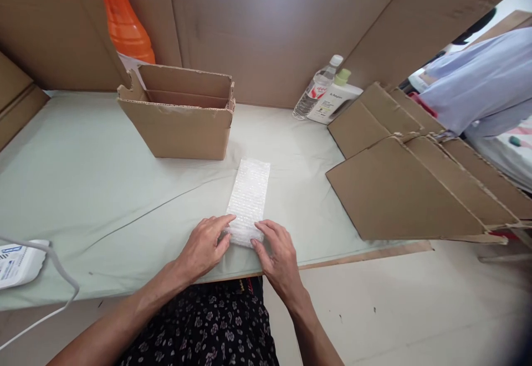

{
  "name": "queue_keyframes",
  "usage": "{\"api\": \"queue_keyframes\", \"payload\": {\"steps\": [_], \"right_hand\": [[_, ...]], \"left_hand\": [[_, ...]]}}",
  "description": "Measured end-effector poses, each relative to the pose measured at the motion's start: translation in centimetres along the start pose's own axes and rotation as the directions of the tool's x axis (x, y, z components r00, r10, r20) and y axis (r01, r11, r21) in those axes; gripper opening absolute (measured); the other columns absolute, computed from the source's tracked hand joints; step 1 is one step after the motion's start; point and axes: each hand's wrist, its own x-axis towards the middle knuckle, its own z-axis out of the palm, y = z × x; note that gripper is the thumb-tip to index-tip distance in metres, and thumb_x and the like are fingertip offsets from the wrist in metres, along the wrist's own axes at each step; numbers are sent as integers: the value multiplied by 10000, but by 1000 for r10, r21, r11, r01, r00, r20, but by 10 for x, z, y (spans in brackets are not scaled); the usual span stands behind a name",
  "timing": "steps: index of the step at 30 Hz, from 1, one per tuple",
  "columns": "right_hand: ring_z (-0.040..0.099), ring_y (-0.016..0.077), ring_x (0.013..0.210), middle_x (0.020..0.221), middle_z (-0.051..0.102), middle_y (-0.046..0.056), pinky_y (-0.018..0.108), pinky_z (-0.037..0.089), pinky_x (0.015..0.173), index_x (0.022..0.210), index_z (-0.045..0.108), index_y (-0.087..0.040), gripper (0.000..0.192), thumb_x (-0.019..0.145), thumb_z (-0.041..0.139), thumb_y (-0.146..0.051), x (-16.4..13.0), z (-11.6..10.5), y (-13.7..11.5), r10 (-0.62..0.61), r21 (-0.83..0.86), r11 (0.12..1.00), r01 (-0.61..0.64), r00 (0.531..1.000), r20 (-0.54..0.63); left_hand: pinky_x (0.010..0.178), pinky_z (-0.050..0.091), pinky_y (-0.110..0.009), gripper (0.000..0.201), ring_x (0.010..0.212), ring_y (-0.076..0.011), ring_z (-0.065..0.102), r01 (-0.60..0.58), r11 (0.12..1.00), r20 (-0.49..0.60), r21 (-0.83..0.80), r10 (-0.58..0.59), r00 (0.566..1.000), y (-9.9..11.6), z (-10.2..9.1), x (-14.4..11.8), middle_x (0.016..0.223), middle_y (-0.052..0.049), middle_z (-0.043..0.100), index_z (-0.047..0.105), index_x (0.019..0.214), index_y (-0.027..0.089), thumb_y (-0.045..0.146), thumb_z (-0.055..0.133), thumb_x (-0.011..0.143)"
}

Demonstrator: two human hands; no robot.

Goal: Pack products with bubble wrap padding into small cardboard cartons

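Note:
A strip of bubble wrap [250, 189] lies lengthwise on the pale green cloth, with its near end close to the table's front edge. That near end looks folded or rolled into a thicker band. My left hand [203, 248] pinches its left corner between thumb and fingers. On the opposite corner, my right hand [277, 248] grips the same band, thumb nearest me. Whether anything is wrapped inside cannot be made out.
Beyond the wrap stands a cardboard box [189, 133], with an orange bottle [127, 25] behind it. A clear bottle [313, 92] and a white bottle [332, 103] stand back right. Folded cardboard [399, 189] lies right. A white pack [20, 263] and a cable [62, 274] are left.

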Motion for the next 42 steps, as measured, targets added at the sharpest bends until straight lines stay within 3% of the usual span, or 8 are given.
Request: {"api": "queue_keyframes", "payload": {"steps": [6, 11, 15, 21, 25, 28, 36, 42], "right_hand": [[591, 288, 1143, 1226, 671, 112, 452, 456, 920, 1199, 621, -212, 259, 943, 599, -185, -4, 8, 0, -106, -166, 980, 112, 993, 44], [656, 233, 973, 1061, 743, 62, 406, 470, 860, 1176, 628, -218, 213, 978, 559, -182, 0, 7, -2, -46, 11, 999, 45, 995, 90], [673, 211, 934, 1057, 748, 49, 365, 503, 819, 1201, 630, -232, 228, 983, 564, -225, -4, -1, -6, 16, 126, 991, -41, 982, 187], [590, 297, 1155, 1282, 640, 134, 450, 463, 911, 1249, 602, -208, 319, 938, 634, -270, -8, 1, -7, -64, -94, 993, 72, 994, 83], [633, 252, 1011, 1122, 713, 85, 422, 464, 858, 1202, 607, -218, 239, 966, 587, -196, -3, 6, -5, -90, -50, 994, 95, 991, 96], [642, 199, 845, 959, 733, 36, 370, 487, 780, 1199, 608, -231, 213, 991, 562, -216, -2, 5, -6, -34, 77, 997, 25, 992, 124], [587, 292, 1146, 1284, 624, 142, 443, 475, 901, 1286, 584, -202, 362, 938, 632, -287, -3, 3, -13, -58, -122, 990, 67, 995, 78], [659, 250, 955, 1052, 734, 89, 408, 502, 816, 1157, 658, -220, 214, 960, 574, -217, 2, 18, -7, 33, -27, 999, -32, 999, 36]], "left_hand": [[895, 540, -428, 344, 1039, -269, 644, -22, 997, -107, 79, 30, 994, -4, 8, 16, 1143, -124, 684, 598, 1262, 150, 191, 560, 922], [985, 483, -452, 419, 1143, -269, 589, -184, 983, -44, 30, 185, 982, 5, -9, -4, 1228, -117, 659, 535, 1328, 182, 157, 560, 910], [841, 526, -379, 429, 937, -212, 640, -93, 995, 10, -40, 93, 996, 4, -15, -15, 1053, -67, 710, 522, 1336, 193, 120, 520, 913], [876, 522, -451, 363, 997, -271, 628, 5, 995, -38, 95, -1, 999, -3, -4, 2, 1109, -120, 698, 579, 1274, 140, 152, 506, 918], [969, 485, -450, 396, 1143, -279, 580, -94, 994, -30, 51, 96, 995, 5, -11, -4, 1242, -128, 648, 573, 1287, 157, 146, 535, 894], [917, 504, -403, 443, 1034, -234, 616, -119, 993, 28, -19, 120, 992, 8, -19, -12, 1147, -87, 692, 539, 1323, 180, 127, 535, 883], [865, 529, -456, 380, 969, -274, 632, 46, 990, -17, 132, -44, 999, -6, -9, 7, 1072, -106, 698, 578, 1278, 168, 214, 559, 901], [853, 553, -404, 484, 989, -223, 637, 268, 927, -114, -261, -305, 945, 0, -14, -2, 1213, -116, 619, 508, 1357, 201, 345, 596, 903]]}}
